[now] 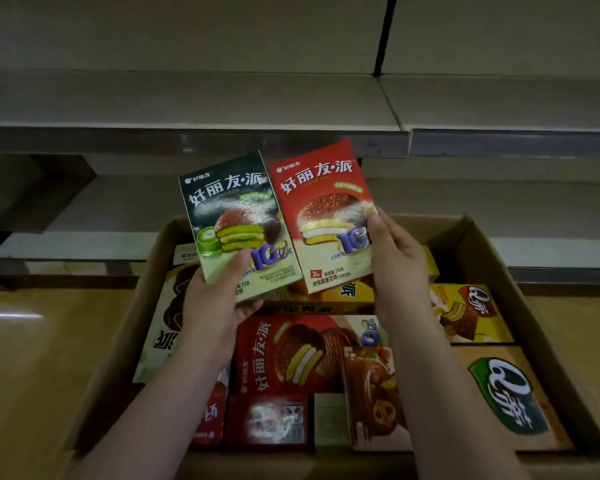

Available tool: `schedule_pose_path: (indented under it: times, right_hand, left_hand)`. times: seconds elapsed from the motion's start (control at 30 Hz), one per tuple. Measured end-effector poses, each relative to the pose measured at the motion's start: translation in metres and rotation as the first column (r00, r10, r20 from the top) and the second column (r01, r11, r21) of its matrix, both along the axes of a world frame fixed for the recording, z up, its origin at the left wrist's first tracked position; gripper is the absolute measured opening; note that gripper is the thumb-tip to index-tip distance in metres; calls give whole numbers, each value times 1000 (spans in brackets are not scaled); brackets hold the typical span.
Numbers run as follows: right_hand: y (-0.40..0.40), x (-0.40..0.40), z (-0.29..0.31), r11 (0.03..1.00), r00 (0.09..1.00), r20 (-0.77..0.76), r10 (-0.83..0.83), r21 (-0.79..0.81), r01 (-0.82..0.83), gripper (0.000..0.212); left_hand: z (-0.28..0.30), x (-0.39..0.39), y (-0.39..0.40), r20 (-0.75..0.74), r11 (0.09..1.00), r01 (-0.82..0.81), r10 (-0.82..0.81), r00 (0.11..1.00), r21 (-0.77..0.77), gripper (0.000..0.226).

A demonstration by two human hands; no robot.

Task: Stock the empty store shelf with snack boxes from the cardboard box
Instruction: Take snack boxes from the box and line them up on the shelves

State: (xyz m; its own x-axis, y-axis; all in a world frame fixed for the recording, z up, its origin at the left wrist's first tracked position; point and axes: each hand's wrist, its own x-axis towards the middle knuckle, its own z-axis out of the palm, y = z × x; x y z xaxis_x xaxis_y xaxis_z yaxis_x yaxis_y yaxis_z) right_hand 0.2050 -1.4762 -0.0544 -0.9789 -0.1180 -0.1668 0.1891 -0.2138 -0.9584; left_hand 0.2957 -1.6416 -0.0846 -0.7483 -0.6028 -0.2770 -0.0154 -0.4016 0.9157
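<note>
**Two snack boxes held up, empty shelf straight ahead & above**

The shelf is seen as a flat, pale, matte board w/ a metal front lip, nothing on it; it lies beyond and above both hands, so the coming move is judged to be a forward-and-up carry. A lower shelf level is seen behind the carton.

The cardboard box sits open below on the floor, brown corrugated walls, flaps out, packed w/ glossy printed cartons lying flat.

The green snack box and red snack box are held above the carton, side by side, edges touching or nearly so; long axes approx. upright, tops leaning slightly toward the shelf, fronts to the camera. Both are thin, rectangular, smooth card.

The left hand is clamped on the green box's lower corner, thumb on the front. The right hand grips the red box's right edge. Neither hand is judged clearly nearer the shelf.
</note>
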Motion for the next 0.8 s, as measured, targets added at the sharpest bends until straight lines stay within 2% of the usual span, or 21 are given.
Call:
schedule_pose_path:
  times: [0.13, 0.2, 0.27, 0.33, 0.43, 0.53, 0.67, 0.8]
  right_hand:
    - [11, 29, 29, 1000, 992, 125, -26, -11, 28, 16]
    - [27, 43, 63, 998, 979, 198, -48, -16, 53, 17]
    - [49, 53, 106, 997, 965, 252, -70, -14, 76, 20]
    - [74, 56, 160, 993, 953, 283, -109, -5, 115, 36]
    - [105, 58, 252, 987, 955, 249, -162, 34, 159, 48]
    - [122, 54, 358, 981, 965, 184, -189, 2, 192, 44]
    - [119, 52, 489, 980, 979, 62, -194, -32, 196, 33]
    - [103, 54, 594, 968, 972, -3, -235, -87, 234, 41]
  left_hand:
    - [39, 21, 7, 80, 999, 0, 2, 997, -32, 52]
    - [76, 28, 14, 105, 997, 75, -71, 992, -35, 57]
    - [122, 31, 27, 134, 993, 118, -117, 984, -2, 34]
    - [175, 29, 40, 157, 989, 144, -147, 977, 25, 26]
    - [269, 24, 57, 189, 984, 177, -176, 966, 13, 35]
    - [376, 13, 66, 139, 977, 205, -195, 971, -59, 42]
    - [515, 8, 61, 13, 959, 222, -223, 975, -175, 41]
    - [618, 12, 47, -93, 963, 170, -192, 977, -207, 47]
